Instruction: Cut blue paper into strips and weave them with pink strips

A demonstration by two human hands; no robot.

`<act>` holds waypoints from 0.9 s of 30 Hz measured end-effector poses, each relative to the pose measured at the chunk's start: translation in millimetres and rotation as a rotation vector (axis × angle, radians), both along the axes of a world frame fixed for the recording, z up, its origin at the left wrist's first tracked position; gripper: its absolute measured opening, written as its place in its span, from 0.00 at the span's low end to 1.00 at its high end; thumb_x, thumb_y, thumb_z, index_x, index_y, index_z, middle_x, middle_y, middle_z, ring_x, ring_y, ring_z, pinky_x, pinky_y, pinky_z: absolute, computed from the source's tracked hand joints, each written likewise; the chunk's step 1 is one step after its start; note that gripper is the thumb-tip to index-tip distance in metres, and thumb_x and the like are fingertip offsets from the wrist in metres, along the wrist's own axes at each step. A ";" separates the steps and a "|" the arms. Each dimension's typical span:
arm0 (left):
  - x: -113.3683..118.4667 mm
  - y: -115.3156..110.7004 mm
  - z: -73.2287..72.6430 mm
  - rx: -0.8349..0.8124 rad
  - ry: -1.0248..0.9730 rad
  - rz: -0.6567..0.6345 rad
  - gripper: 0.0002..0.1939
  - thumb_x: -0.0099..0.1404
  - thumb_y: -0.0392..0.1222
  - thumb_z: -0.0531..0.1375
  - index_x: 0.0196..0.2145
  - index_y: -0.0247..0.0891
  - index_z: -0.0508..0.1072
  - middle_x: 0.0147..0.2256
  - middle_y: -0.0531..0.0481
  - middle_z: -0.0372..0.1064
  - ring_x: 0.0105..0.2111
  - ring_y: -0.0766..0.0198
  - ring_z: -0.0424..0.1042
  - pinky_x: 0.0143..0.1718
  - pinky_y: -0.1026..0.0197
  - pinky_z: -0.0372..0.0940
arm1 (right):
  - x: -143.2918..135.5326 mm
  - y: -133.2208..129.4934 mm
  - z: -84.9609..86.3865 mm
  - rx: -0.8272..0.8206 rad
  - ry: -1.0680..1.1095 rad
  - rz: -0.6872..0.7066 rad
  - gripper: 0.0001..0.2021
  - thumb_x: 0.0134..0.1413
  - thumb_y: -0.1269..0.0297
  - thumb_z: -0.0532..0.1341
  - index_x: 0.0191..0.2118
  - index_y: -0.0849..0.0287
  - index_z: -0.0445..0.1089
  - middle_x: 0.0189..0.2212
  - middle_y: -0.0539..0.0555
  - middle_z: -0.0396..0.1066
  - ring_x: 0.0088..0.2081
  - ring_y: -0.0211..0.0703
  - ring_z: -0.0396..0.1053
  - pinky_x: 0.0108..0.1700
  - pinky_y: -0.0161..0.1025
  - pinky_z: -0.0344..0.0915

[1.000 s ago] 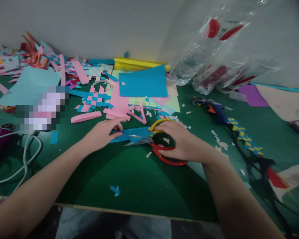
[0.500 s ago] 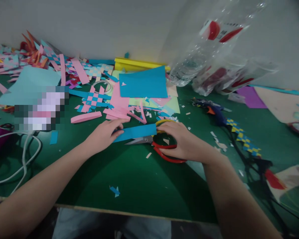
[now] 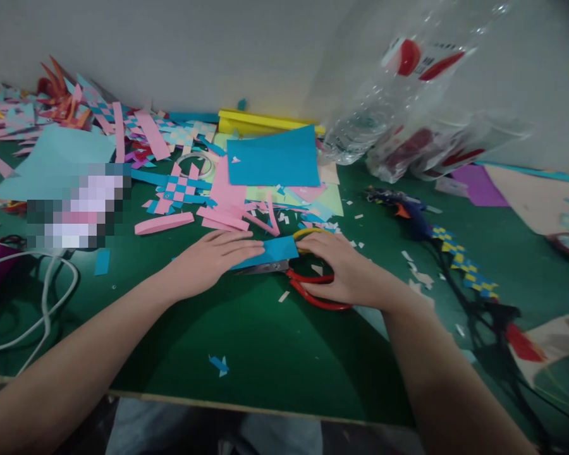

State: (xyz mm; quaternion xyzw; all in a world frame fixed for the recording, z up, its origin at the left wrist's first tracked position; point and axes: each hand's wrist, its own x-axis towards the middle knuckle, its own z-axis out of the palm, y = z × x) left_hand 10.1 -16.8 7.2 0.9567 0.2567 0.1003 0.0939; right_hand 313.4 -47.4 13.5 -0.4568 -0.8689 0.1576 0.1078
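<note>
A blue paper strip lies across the middle in front of me, over part of the scissors. My left hand rests flat on the strip's left part, fingers stretched out and pointing right, hiding that end. My right hand is closed around the handles of the scissors, which have red and yellow grips. Its fingertips also touch the strip's right end. The blades point left, just below the strip, and look nearly closed.
Pink strips, a woven pink-and-blue piece and a blue sheet lie behind my hands. A clear plastic bottle stands back right. A glue gun lies at right, a white cable at left. Paper scraps dot the green table.
My left hand has moved from pinching the blue strip's left end to lying flat over it, slightly further right. The right hand and scissors have barely moved.
</note>
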 end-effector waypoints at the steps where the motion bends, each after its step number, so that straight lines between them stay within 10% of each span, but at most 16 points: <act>1: 0.3 -0.2 -0.8 -0.034 0.018 0.011 0.36 0.63 0.19 0.43 0.66 0.41 0.57 0.65 0.50 0.58 0.67 0.61 0.53 0.65 0.52 0.52 | -0.1 0.1 -0.4 0.004 -0.001 0.002 0.22 0.52 0.53 0.63 0.52 0.55 0.66 0.52 0.62 0.71 0.56 0.62 0.67 0.61 0.64 0.56; 27: 1.5 1.8 4.1 -0.185 0.129 -0.011 0.40 0.63 0.25 0.46 0.70 0.32 0.37 0.69 0.48 0.50 0.71 0.62 0.41 0.71 0.50 0.32 | 2.7 1.1 3.6 -0.039 -0.026 0.014 0.24 0.52 0.53 0.64 0.54 0.54 0.68 0.52 0.61 0.71 0.57 0.62 0.66 0.58 0.61 0.59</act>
